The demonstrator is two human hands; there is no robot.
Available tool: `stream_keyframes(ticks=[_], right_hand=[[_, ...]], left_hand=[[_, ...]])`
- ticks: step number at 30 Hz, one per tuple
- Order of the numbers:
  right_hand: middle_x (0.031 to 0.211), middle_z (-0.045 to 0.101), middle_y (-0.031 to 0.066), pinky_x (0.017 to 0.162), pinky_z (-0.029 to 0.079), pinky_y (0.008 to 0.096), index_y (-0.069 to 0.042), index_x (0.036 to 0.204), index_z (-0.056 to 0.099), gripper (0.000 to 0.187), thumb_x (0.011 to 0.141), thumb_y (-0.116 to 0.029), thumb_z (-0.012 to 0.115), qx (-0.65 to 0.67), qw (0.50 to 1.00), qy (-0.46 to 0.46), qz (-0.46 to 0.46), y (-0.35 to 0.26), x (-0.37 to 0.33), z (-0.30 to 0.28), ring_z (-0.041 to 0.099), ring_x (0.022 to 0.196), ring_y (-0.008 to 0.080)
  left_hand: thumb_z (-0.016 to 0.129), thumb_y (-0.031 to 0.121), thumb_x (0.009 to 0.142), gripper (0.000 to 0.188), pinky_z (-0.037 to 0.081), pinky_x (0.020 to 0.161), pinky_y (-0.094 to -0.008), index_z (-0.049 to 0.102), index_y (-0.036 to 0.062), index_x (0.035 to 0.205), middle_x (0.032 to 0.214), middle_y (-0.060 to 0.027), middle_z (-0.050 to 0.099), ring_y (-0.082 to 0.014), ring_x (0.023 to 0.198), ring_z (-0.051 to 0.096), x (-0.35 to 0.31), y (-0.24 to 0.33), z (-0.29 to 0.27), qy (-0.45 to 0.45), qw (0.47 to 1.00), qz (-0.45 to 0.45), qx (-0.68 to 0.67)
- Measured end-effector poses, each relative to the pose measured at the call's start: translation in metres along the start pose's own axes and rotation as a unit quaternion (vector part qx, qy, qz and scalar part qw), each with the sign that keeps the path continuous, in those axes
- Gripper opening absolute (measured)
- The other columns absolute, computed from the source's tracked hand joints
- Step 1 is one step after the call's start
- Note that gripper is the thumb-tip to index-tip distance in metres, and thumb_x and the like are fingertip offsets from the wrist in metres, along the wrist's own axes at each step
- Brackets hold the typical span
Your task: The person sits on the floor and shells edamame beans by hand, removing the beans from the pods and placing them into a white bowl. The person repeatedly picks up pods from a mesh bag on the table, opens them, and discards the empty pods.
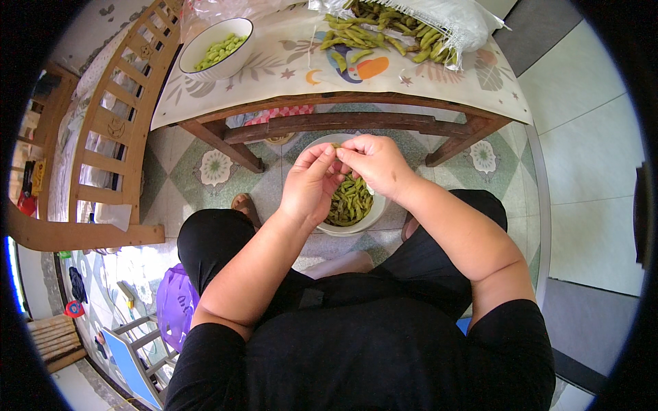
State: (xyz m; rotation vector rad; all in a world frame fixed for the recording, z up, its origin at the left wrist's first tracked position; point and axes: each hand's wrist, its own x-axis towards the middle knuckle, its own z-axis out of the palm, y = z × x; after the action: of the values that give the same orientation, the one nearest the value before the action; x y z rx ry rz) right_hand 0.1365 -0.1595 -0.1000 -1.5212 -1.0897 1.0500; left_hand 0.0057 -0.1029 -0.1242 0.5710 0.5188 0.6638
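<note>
My left hand and my right hand meet above a white bucket that stands between my legs. A small green soybean pod is pinched between the thumbs and fingertips of both hands, mostly covered by them. Inside the bucket lies a heap of green and browned pods. On the table's left side sits a white bowl with a dark rim, holding bright green shelled beans. A white woven sack lies at the table's far side, with pods spilling from its mouth.
The low wooden table has a patterned cover. Beneath it runs a wooden crossbar. A slatted wooden bed rail stands to the left. Near my left side are a purple bag and a blue folding stool.
</note>
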Motion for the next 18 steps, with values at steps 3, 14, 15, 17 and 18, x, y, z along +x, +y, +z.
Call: stream_keyframes(ticks=[3, 14, 15, 17, 18], right_hand=[[0.071, 0.062, 0.0110, 0.060, 0.045, 0.0293, 0.001, 0.082, 0.061, 0.021, 0.079, -0.019, 0.054, -0.033, 0.999, 0.022, -0.013, -0.002, 0.001, 0.000, 0.058, 0.063, 0.0174], [0.075, 0.062, 0.0081, 0.056, 0.045, 0.0253, -0.001, 0.087, 0.060, 0.018, 0.081, -0.017, 0.054, -0.074, 0.997, 0.001, -0.011, -0.001, -0.001, 0.000, 0.057, 0.062, 0.0149], [0.074, 0.062, 0.0068, 0.052, 0.044, 0.0242, -0.002, 0.086, 0.060, 0.017, 0.081, -0.017, 0.054, 0.022, 0.998, -0.003, 0.051, -0.001, -0.001, -0.001, 0.056, 0.060, 0.0133], [0.073, 0.061, 0.0045, 0.049, 0.042, 0.0203, -0.002, 0.085, 0.060, 0.017, 0.081, -0.017, 0.054, 0.058, 0.996, -0.021, 0.059, -0.003, 0.001, -0.005, 0.054, 0.059, 0.0084], [0.073, 0.061, 0.0033, 0.047, 0.041, 0.0184, -0.001, 0.084, 0.060, 0.017, 0.082, -0.017, 0.054, 0.077, 0.995, -0.031, 0.062, -0.005, 0.002, -0.007, 0.053, 0.058, 0.0059]], left_hand=[[0.052, 0.007, 0.083, 0.013, 0.046, 0.069, -0.0257, 0.053, 0.0048, 0.095, 0.083, -0.0043, 0.058, -0.0143, 0.076, 0.055, -0.001, 0.001, 0.004, 0.009, 1.000, 0.006, 0.002], [0.050, -0.001, 0.080, 0.015, 0.045, 0.070, -0.0265, 0.050, -0.0005, 0.094, 0.087, -0.0082, 0.056, -0.0159, 0.077, 0.055, 0.003, 0.003, -0.004, 0.054, 0.998, 0.014, 0.013], [0.051, 0.000, 0.080, 0.014, 0.045, 0.070, -0.0266, 0.050, -0.0004, 0.094, 0.087, -0.0079, 0.056, -0.0158, 0.076, 0.055, 0.001, 0.004, 0.000, 0.050, 0.999, 0.010, -0.001], [0.052, 0.004, 0.081, 0.014, 0.045, 0.070, -0.0267, 0.050, 0.0007, 0.094, 0.087, -0.0069, 0.056, -0.0156, 0.075, 0.055, -0.001, 0.004, 0.003, 0.036, 0.999, 0.005, -0.010], [0.053, 0.006, 0.081, 0.014, 0.045, 0.071, -0.0266, 0.050, 0.0016, 0.094, 0.087, -0.0064, 0.056, -0.0154, 0.076, 0.055, -0.002, 0.003, 0.003, 0.027, 1.000, 0.003, -0.005]])
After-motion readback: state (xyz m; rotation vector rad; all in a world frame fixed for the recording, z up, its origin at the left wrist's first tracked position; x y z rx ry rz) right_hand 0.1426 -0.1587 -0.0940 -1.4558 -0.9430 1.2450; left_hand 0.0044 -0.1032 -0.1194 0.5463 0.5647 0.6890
